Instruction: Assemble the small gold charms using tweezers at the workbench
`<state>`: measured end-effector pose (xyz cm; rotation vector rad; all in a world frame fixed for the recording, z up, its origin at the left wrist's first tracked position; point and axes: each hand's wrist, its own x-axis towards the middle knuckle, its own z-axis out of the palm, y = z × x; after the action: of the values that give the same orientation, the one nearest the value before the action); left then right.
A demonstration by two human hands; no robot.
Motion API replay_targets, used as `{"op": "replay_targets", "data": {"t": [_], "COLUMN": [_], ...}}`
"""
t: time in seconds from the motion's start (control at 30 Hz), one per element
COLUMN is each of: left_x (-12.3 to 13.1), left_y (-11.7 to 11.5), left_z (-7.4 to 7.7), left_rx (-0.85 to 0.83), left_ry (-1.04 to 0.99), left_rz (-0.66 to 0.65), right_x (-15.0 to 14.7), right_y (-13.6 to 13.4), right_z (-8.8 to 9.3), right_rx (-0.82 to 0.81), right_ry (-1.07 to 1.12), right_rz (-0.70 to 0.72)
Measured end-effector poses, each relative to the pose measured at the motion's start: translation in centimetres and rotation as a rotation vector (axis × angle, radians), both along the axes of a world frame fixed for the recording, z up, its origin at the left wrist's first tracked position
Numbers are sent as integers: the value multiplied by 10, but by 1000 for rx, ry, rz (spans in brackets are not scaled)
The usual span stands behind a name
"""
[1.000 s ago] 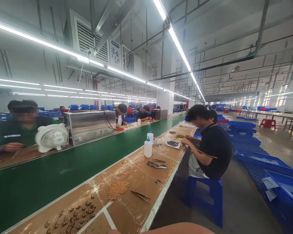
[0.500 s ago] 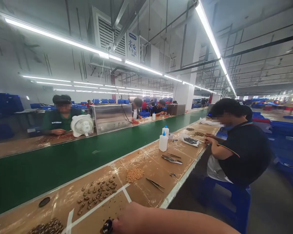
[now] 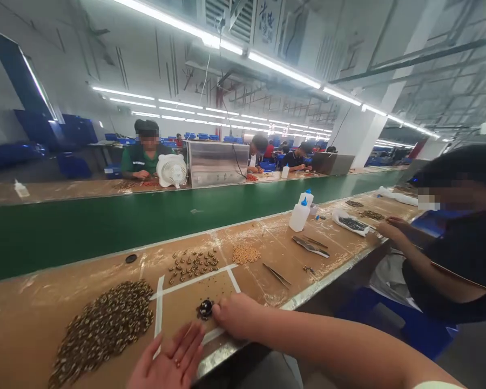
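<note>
My left hand [image 3: 168, 356] is palm up at the bottom edge, its fingers stretched out, and a few tiny copper-coloured beads [image 3: 177, 362] rest on it. At the table's front edge my right hand [image 3: 238, 316] is closed, fingertips together beside a small shiny black round dish [image 3: 206, 308]. Whatever is between those fingertips is too small to make out. Tiny dark bits surround the dish, inside an area marked with white tape [image 3: 159, 308]. Behind the tape lie scattered bronze-coloured small parts [image 3: 192, 266] and a heap of light orange beads [image 3: 246, 253].
A large pile of dark bronze parts [image 3: 105, 329] spreads at left. Tweezers [image 3: 277, 275], pliers [image 3: 310, 247] and white bottles with blue caps [image 3: 299, 215] are to the right. A green conveyor belt [image 3: 146, 221] runs behind. A co-worker [image 3: 457, 243] sits close on the right.
The view has swung left and down. My left hand, out of sight before, now shows with beads on its palm. My right hand stays beside the black dish.
</note>
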<state>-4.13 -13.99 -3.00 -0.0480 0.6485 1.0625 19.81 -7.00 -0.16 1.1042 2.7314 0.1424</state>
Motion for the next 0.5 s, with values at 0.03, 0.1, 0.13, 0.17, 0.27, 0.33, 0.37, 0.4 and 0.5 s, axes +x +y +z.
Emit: {"op": "replay_targets", "data": {"t": [0.03,0.1,0.13,0.17,0.27,0.33,0.37,0.4,0.5], "left_x": [6,17,22,26,31,30,29,28,26], "left_y": [-5,-14,-18,-21,-27,-30,-31,-32,-33], "left_z": [9,29,40,49,66,68,67,66,62], "left_rx": [-43,-43,-40,-36,-48,-51,-43,-36,-24], "left_ry": [36,73,91,103,119,108,96,82,54], "left_rz": [33,60,58,52,50,48,48,48,54], "right_x": [0,1,1,1,3,7,9,12,18], "right_y": [-3,-8,-9,-10,-9,-7,-6,-5,-3], "right_z": [2,4,4,3,2,3,5,7,13], "right_rx": [-13,-39,-51,-61,-82,-91,-96,-102,-125], "right_ry": [4,20,27,30,29,27,27,28,32], "right_rz": [-24,-47,-61,-75,-113,-132,-135,-134,-117]}}
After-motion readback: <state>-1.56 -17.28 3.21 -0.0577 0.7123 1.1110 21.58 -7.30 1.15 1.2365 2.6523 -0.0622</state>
